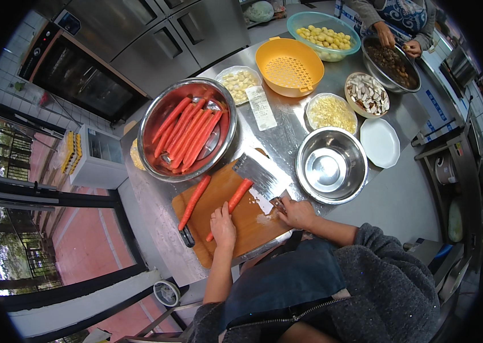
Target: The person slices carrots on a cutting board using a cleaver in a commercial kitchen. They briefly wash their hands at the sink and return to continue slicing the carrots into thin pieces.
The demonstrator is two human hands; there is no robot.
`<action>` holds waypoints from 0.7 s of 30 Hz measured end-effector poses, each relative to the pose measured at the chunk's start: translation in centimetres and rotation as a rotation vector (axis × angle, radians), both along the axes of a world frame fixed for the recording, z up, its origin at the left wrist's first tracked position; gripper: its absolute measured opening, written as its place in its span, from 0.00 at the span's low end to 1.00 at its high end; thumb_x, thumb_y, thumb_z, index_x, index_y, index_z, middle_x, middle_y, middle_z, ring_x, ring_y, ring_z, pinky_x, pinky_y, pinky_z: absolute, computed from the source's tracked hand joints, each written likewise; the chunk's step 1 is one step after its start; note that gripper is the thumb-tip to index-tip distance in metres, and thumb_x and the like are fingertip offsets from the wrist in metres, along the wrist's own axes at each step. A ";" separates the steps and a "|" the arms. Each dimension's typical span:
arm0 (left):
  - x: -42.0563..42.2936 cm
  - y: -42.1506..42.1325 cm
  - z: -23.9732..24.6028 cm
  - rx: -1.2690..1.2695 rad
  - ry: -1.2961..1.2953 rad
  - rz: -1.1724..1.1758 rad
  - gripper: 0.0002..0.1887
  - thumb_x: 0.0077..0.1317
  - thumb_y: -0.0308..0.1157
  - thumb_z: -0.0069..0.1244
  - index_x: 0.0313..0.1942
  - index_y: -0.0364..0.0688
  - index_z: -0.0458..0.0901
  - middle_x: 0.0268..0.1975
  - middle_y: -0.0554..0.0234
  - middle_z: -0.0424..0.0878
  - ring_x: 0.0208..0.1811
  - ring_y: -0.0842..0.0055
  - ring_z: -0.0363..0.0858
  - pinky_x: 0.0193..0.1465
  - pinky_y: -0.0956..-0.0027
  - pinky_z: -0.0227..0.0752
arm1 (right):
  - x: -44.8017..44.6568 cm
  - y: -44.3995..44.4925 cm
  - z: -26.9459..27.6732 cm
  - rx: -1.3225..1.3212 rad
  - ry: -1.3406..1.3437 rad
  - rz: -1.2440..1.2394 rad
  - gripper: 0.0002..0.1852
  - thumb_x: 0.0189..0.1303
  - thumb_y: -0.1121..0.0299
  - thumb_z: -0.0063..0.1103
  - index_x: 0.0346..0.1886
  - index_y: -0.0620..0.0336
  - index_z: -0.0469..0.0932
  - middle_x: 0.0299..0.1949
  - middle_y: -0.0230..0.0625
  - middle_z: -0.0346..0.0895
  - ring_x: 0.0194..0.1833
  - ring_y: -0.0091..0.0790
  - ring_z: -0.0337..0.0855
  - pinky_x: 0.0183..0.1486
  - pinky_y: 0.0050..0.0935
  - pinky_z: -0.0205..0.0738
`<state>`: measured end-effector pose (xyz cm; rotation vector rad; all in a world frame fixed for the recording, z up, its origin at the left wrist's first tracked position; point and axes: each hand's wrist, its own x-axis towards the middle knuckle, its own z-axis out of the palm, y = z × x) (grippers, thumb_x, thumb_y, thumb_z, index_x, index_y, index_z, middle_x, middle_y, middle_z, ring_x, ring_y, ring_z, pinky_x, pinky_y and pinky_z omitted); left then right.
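My left hand (223,226) rests on a peeled carrot (238,197) lying on the wooden cutting board (220,182). In my right hand (298,213) is the handle of a broad cleaver (263,175), its blade laid over the board's far right edge, near the carrot's far end. Another carrot (194,202) lies along the board's left side, by a black handle (187,236). Beyond the board, a large steel basin (143,151) holds several peeled carrots (190,130). Small whitish bits lie on the board near the blade.
An empty steel bowl (331,167) stands right of the cleaver, beside a white plate (380,143). Farther back are a yellow colander (289,66), a paper slip (261,108), and bowls of cut food. A co-worker's hands (385,35) are over a basin (391,64) at the far right.
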<state>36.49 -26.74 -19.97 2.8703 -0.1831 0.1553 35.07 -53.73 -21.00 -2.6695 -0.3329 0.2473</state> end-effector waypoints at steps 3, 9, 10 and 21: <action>-0.1 0.0 0.0 0.008 0.015 0.008 0.24 0.62 0.25 0.53 0.61 0.40 0.74 0.51 0.54 0.77 0.53 0.59 0.75 0.54 0.57 0.70 | 0.1 0.0 0.0 0.007 0.058 -0.010 0.24 0.61 0.50 0.59 0.48 0.61 0.68 0.27 0.48 0.82 0.23 0.52 0.83 0.26 0.50 0.77; -0.1 0.0 -0.1 -0.007 0.026 0.015 0.24 0.63 0.25 0.53 0.61 0.41 0.74 0.52 0.55 0.76 0.53 0.59 0.74 0.54 0.57 0.70 | 0.0 -0.1 0.4 0.005 -0.020 0.001 0.21 0.63 0.51 0.55 0.40 0.61 0.67 0.24 0.46 0.81 0.21 0.50 0.83 0.24 0.47 0.76; -0.1 0.0 -0.1 -0.010 0.032 0.017 0.24 0.64 0.25 0.53 0.61 0.41 0.74 0.52 0.55 0.76 0.54 0.59 0.74 0.54 0.56 0.70 | 0.0 -0.1 0.5 0.019 -0.014 0.002 0.21 0.63 0.51 0.55 0.40 0.61 0.67 0.24 0.46 0.81 0.21 0.50 0.83 0.24 0.47 0.76; -0.1 0.0 -0.1 -0.016 0.014 0.009 0.24 0.64 0.26 0.53 0.62 0.42 0.74 0.52 0.56 0.76 0.54 0.59 0.74 0.54 0.56 0.69 | 0.0 0.0 -0.5 0.042 0.018 -0.026 0.24 0.60 0.50 0.60 0.48 0.60 0.69 0.26 0.46 0.82 0.22 0.52 0.83 0.25 0.48 0.77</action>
